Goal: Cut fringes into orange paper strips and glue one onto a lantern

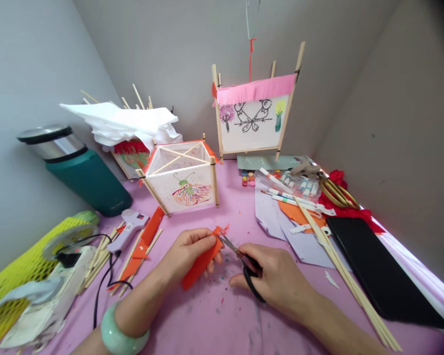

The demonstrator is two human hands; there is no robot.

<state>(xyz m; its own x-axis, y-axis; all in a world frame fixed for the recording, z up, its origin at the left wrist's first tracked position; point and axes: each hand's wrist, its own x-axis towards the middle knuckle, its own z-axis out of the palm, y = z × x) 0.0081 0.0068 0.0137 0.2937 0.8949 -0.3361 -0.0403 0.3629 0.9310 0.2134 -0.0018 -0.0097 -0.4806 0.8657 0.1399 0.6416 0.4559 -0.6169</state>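
Between the thumb and fingers of my left hand (196, 249) is a folded strip of orange-red paper (202, 264), its far end cut into a small fringe. My right hand (270, 273) grips black-handled scissors (251, 276), whose blades reach to the fringed end of the strip. Whether the blades are fully closed is hard to make out. Just beyond my hands stands a lantern (192, 190) of wooden sticks and white paper, with a butterfly drawing on its front and orange edging on top.
Left are a teal bottle (91, 180), a lilac glue gun (128, 229), a power strip (48, 301) and orange paper (144, 246). Behind hangs a pink-fringed lantern (253, 121). Right lie wooden sticks (340, 276), a black tablet-like slab (381, 276), gold-handled scissors (338, 193) and markers (292, 197).
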